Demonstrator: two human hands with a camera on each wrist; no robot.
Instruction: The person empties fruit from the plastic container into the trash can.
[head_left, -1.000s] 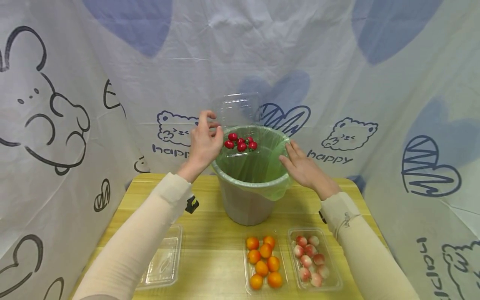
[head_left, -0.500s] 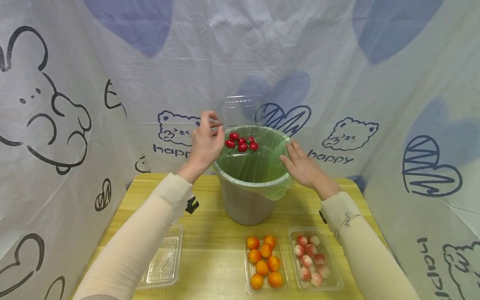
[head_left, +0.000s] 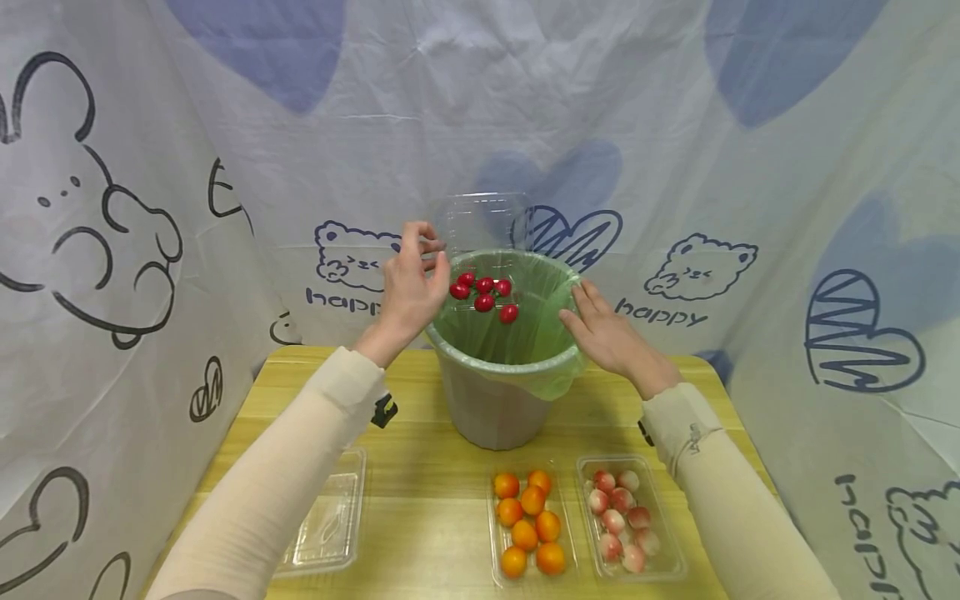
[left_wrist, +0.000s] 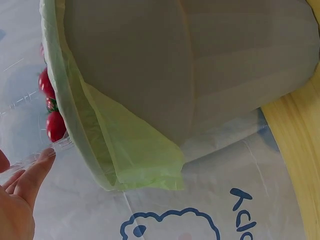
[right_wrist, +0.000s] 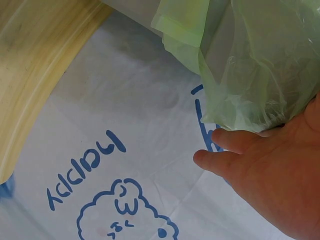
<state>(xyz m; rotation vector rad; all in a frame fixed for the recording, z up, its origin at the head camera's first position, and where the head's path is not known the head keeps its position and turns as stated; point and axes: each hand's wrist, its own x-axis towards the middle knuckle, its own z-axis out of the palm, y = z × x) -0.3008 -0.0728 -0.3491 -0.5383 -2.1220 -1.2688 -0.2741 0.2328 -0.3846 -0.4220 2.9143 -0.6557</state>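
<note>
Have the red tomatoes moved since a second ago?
Yes. The red tomatoes have spread out, and one has dropped lower toward the inside of the bin, against its unmoved green rim.

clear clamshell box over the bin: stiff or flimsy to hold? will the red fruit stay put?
Likely flimsy: the clear clamshell box looks like thin see-through plastic, so the left hand's grip at one edge may flex it. Probably very light. The red fruits are small and round, apt to roll; one already sits lower, inside the bin.
</note>
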